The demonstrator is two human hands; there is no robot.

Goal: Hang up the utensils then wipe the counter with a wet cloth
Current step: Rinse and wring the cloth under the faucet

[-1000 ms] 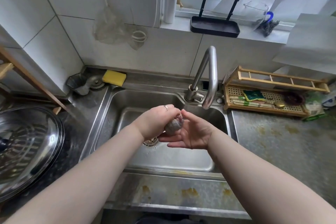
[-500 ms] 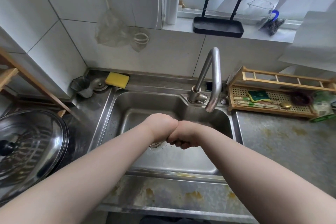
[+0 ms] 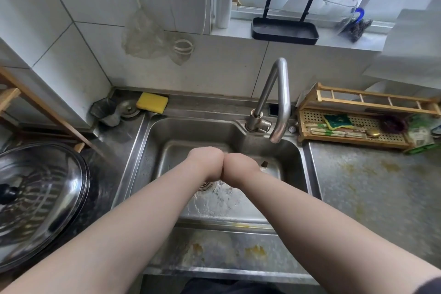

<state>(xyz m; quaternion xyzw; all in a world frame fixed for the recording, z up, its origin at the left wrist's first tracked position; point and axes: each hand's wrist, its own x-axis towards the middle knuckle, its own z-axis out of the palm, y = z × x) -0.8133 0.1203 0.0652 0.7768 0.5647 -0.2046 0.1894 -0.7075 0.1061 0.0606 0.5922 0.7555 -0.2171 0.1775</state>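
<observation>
Steel table (image 3: 372, 188) ran along tiled wall, sink (image 3: 296, 150) sunk in its middle. Yellowish stains marked front strip and right stretch. Yellow sponge (image 3: 152, 102) lay at back left edge, beside sink strainer plug (image 3: 128, 109) and dark clip-like thing, unclear what. Large metal lid (image 3: 35, 196) sat far left. Wooden rack (image 3: 362, 117) stood on right side against wall, green cloth (image 3: 337, 121) and small bits on its perforated tray. Tap (image 3: 274, 102) rose from back rim.

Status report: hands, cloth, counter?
Left hand and right hand fisted together over steel sink. Cloth hidden. Yellow-stained steel counter unwiped.
</observation>
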